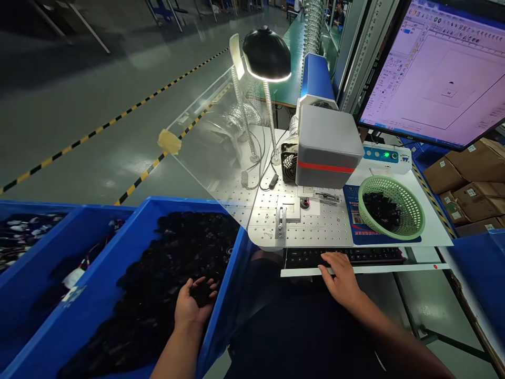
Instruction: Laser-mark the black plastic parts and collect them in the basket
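My left hand [190, 310] is palm up in a blue bin [226, 292], fingers curled around a small black part [201, 294]; its exact kind is too dark to make out. A heap of similar black parts [158, 279] fills the bin around it. My right hand [340, 276] rests at the front edge of a black keyboard [303, 258], fingers stretched over the keys and holding nothing. Above the keyboard, a small round black piece [304, 203] with a red light spot sits on the perforated plate [264, 226], beneath a grey machine head [329, 142].
A green basket [416, 221] of black parts stands on a blue mat [349, 210] at the right. A monitor [437, 79] overhangs that side. A lamp [267, 52] and a clear panel [209, 163] rise at the back. Another blue bin [23, 284] lies left.
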A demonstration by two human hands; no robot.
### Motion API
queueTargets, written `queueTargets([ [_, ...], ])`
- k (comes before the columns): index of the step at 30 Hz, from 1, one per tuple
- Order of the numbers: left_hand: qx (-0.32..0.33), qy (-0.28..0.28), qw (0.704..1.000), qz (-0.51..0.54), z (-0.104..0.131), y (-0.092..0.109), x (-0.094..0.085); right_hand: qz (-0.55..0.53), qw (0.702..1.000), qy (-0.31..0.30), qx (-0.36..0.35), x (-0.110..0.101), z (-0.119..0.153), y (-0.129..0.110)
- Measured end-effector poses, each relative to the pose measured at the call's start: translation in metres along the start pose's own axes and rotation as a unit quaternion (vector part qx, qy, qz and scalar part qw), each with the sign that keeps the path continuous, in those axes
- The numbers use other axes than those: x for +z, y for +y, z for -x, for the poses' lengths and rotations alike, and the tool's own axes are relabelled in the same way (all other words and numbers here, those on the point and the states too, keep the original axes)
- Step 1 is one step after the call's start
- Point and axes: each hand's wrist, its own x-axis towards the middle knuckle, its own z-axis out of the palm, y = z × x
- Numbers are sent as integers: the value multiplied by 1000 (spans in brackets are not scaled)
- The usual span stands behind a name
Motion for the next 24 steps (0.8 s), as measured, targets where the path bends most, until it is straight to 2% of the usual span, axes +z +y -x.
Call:
queueTargets([
  [6,-6,13,1000,5,0,1,-1,-36,996,56,53,4,-64,29],
  [11,-15,-6,1000,2,-6,1,-5,-26,988,30,149,21,-108,54],
  [14,-22,-15,1000,-6,-8,1,-6,12,986,21,162,25,-115,58],
  [18,-13,-25,999,-19,-9,1,-5,34,991,19,131,24,-111,56],
  [24,-9,-25,999,-46,-12,0,-5,48,991,19,121,27,-111,57],
])
